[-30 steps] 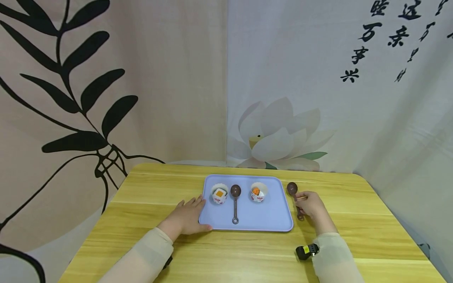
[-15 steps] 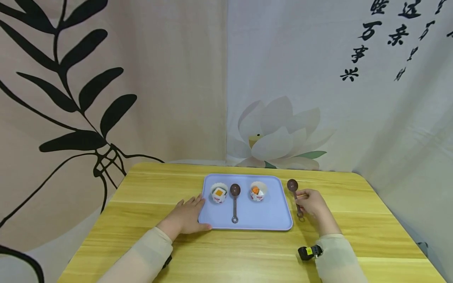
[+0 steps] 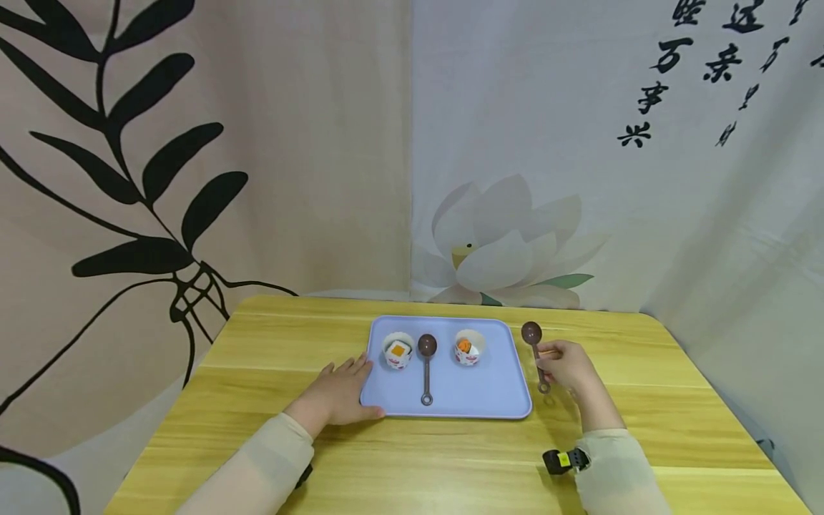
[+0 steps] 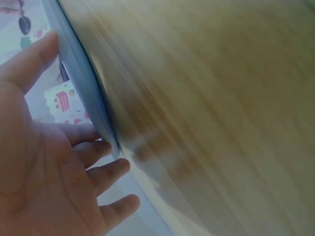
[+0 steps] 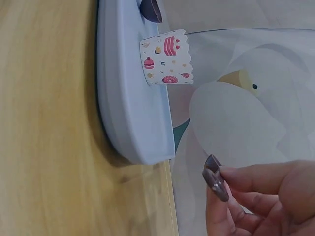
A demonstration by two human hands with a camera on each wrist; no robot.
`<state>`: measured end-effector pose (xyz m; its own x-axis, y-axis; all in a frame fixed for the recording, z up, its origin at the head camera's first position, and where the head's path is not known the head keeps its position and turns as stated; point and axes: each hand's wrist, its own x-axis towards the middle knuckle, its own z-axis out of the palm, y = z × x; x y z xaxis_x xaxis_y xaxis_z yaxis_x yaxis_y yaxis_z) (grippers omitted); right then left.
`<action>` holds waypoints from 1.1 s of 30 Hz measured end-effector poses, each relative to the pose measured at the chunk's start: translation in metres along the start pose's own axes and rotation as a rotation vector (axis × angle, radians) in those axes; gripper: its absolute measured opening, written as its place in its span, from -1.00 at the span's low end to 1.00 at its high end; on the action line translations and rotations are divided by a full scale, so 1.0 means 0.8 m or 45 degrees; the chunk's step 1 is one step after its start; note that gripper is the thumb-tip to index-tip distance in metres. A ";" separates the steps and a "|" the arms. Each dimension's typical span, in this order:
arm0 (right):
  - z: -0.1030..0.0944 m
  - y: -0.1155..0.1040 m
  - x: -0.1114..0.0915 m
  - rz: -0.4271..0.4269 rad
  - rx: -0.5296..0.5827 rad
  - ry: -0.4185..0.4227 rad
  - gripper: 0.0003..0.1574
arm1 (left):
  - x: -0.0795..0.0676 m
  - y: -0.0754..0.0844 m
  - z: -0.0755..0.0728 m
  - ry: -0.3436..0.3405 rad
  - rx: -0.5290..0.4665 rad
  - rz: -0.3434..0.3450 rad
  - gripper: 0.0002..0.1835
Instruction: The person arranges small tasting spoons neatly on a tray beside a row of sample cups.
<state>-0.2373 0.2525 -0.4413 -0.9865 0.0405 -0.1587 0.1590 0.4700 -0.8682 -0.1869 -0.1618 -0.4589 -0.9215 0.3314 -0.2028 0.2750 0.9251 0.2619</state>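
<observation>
My right hand (image 3: 566, 368) pinches the handle of a brown spoon (image 3: 531, 333) just past the tray's right edge. This spoon has a round bowl and a ring at its handle end; it appears slightly raised over the table. In the right wrist view its end (image 5: 215, 184) sticks out from between thumb and finger. Along the left edge of a pale blue tray (image 3: 476, 400) rests my left hand (image 3: 337, 395), fingers spread and thumb at the front corner. A matching brown spoon (image 3: 427, 346) lies on the tray between two printed paper cups.
The left paper cup (image 3: 397, 362) holds a white piece with an orange square. In the right cup (image 3: 467, 357) are orange and white pieces. A wooden table (image 3: 450, 465) carries the tray, and a printed curtain (image 3: 335, 179) hangs directly behind it.
The spoon in my right hand has risen a little off the table, its ring end drawing away from its shadow. My left hand and the tray hold still.
</observation>
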 end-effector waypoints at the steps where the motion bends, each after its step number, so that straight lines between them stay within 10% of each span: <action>1: 0.000 0.000 0.000 0.000 0.005 0.001 -0.60 | 0.000 0.000 0.000 -0.002 -0.002 -0.001 0.09; 33: 0.045 -0.011 -0.001 -0.059 0.080 -0.025 -0.62 | -0.001 0.001 -0.002 -0.008 -0.011 0.004 0.08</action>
<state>-0.2366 0.2167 -0.4505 -0.9920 0.0026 -0.1264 0.1161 0.4147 -0.9025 -0.1863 -0.1612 -0.4569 -0.9189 0.3352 -0.2079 0.2752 0.9224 0.2709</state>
